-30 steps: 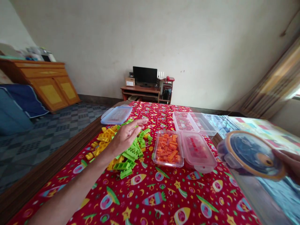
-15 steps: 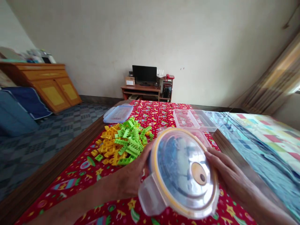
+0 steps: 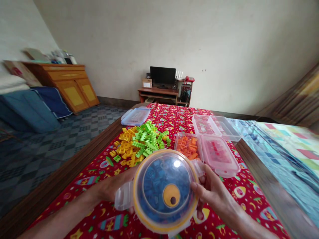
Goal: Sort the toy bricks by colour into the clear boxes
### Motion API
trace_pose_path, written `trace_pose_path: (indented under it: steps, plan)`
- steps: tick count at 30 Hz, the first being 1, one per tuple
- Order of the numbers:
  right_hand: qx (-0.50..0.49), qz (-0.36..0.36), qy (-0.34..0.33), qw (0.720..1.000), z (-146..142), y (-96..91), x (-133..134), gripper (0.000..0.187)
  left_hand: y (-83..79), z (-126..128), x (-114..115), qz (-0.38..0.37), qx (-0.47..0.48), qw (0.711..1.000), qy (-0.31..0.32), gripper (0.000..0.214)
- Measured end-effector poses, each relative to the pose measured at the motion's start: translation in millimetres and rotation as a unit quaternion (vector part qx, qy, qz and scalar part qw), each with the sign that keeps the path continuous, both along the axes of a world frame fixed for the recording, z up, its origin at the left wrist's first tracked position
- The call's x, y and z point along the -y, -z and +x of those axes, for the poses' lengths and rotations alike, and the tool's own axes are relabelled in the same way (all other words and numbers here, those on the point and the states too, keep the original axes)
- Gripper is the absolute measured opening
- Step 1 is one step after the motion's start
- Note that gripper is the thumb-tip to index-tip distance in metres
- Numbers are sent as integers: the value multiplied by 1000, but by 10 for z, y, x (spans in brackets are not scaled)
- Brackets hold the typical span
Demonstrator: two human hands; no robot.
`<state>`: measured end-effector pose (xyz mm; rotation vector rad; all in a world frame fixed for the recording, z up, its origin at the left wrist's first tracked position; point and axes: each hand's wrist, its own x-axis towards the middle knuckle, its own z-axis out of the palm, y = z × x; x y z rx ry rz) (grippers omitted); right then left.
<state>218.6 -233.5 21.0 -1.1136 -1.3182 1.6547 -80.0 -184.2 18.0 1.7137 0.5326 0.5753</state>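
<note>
Between my two hands is a round clear container point(image 3: 154, 179) with an orange-rimmed lid and blue toy bricks inside. One clear side latch sticks out at its left. My left hand point(image 3: 117, 186) grips the container's left side, its fingers mostly hidden behind it. On the right edge, my right hand point(image 3: 208, 187) has its thumb on the lid rim and its fingers around the side. Just beyond lies a pile of green bricks point(image 3: 149, 141) and yellow bricks point(image 3: 127, 144). A clear box of orange bricks point(image 3: 188, 147) sits behind the container, beside a pinkish clear lid point(image 3: 220, 154).
A red patterned cloth point(image 3: 171, 116) covers the wooden table. A blue-edged clear lid point(image 3: 136, 117) lies at the far left, and a clear plastic box point(image 3: 206, 126) at the far right. Beyond the right edge is a bed point(image 3: 281, 159). A monitor point(image 3: 162, 77) stands on a desk.
The round container has moved left and been turned, its lid now facing up more squarely. My hands moved with it. The box of orange bricks and the pinkish lid have come into fuller view.
</note>
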Motion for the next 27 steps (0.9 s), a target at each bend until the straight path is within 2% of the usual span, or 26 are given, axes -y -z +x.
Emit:
trace_pose_path:
  steps: [4,6,9,12,14,16,19,22,25,27]
  plan:
    - [96,78,18,992,2,263,-83,47,96,43,35,-84,24,996,16,92]
    - [141,133,21,981,11,315,-108,38,159,33,32,-120,40,992,7,90]
    - [184,174,34,967,21,267,-148,34,235,-7,0,-172,63,983,-3,71]
    - [206,182,34,961,27,173,-230,33,252,9,-55,-221,52,970,-87,47]
    - [215,181,18,960,20,129,-304,32,214,66,-110,-220,16,963,-157,42]
    - [216,181,3,959,0,105,-371,31,137,132,-182,-193,-41,961,-192,44]
    - [221,181,5,958,-27,96,-406,34,-8,195,-300,-151,-111,970,-156,43]
    - [232,150,3,961,25,126,-309,40,-103,202,-388,-167,-129,972,-103,43]
    - [228,73,-63,969,160,200,-113,49,-113,193,-431,-197,-121,966,-114,47]
    - [225,28,-122,966,242,257,11,52,-101,197,-444,-189,-118,966,-133,49]
